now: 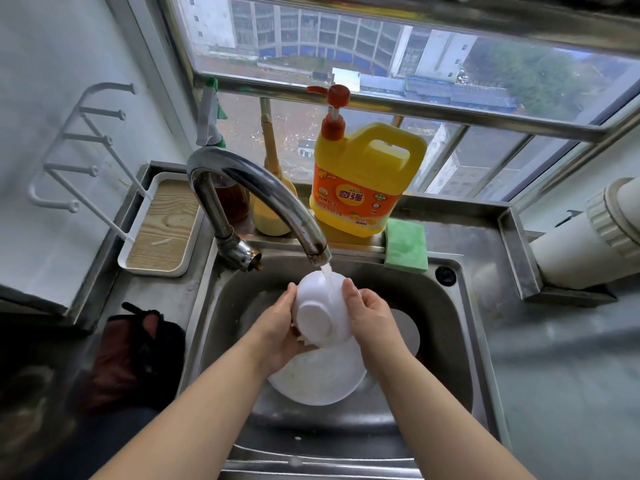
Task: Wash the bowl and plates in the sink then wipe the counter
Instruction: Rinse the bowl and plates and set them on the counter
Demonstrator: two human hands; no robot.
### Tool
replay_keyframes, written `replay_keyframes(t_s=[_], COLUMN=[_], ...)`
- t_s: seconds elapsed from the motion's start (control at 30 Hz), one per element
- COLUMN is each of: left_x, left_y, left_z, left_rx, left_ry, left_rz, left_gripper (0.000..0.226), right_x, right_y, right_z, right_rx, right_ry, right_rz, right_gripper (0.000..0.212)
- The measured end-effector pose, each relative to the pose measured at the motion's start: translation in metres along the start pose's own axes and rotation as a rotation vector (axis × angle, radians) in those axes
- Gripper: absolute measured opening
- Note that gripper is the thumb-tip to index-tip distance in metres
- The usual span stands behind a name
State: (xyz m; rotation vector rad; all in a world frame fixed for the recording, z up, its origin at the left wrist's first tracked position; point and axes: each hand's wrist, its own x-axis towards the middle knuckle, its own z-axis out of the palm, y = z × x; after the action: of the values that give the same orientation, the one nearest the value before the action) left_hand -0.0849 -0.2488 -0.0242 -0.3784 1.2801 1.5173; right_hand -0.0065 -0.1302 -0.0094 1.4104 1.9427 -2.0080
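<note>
Steel sink (446,327) under window (381,57), grey counter (554,358), running faucet (249,188)

Soft daylight enters through the window (381,64); the lower left corner lies dark, edges bend with wide-angle distortion, detail slightly soft.

Left hand (282,329) and right hand (369,311) (fingers curled) grip.

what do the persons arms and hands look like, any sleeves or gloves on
Both forearms are bare up to the frame's lower edge: no sleeves show. The left hand and right hand wear no gloves, and no rings, watch or bracelets are visible.
</note>
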Motion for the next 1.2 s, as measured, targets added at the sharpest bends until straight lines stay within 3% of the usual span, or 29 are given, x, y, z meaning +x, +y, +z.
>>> replay_keyframes(t_s=[0.1,0.23,0.43,0.6,0.77,0.83,0.9,1.0,1.07,1.13,1.2], left_x=[-0.003,-0.008,-0.012,-0.009,-0.005,-0.008,-0.011,-0.01,-0.01,-0.008,-0.01], left_y=[-0.002,0.0,0.007,0.011,0.004,0.0,-0.002,-0.005,-0.006,-0.004,0.002], left_z=[-0.005,-0.01,-0.012,0.002,0.016,0.021,0.024,0.029,0.029,0.018,0.004], left_rx=[0.028,-0.019,0.005,0.075,0.116,0.131,0.08,0.142,0.234,0.322,0.405], left_ry=[0.013,0.05,0.031,-0.026,0.024,-0.003,-0.064,-0.085,0.005,0.06,0.017], left_rz=[0.021,0.073,0.129,0.139,0.07,0.02,-0.065,-0.114,-0.083,-0.061,-0.064], left_gripper=[0.046,0.035,0.028,0.029,0.034,0.031,0.041,0.05,0.031,0.049,0.057], right_x=[0.006,0.013,0.014,0.022,0.022,0.013,-0.002,-0.02,-0.025,-0.018,-0.007], right_y=[-0.004,-0.005,0.0,0.011,0.008,0.003,0.0,0.019,0.04,0.052,0.054], right_z=[0.007,0.012,0.005,-0.005,-0.025,-0.027,-0.025,-0.01,-0.006,-0.02,-0.04], right_rx=[0.119,0.474,0.672,0.738,0.546,0.137,-0.3,-0.769,-0.956,-1.076,-1.257], right_ry=[0.022,-0.004,-0.02,0.02,0.029,0.057,0.083,0.018,-0.036,-0.138,-0.119], right_rz=[0.192,0.474,0.583,0.571,0.271,0.066,-0.195,-0.533,-0.804,-1.033,-1.22], right_gripper=[0.044,0.041,0.032,0.044,0.04,0.036,0.024,0.016,0.027,0.03,0.028])
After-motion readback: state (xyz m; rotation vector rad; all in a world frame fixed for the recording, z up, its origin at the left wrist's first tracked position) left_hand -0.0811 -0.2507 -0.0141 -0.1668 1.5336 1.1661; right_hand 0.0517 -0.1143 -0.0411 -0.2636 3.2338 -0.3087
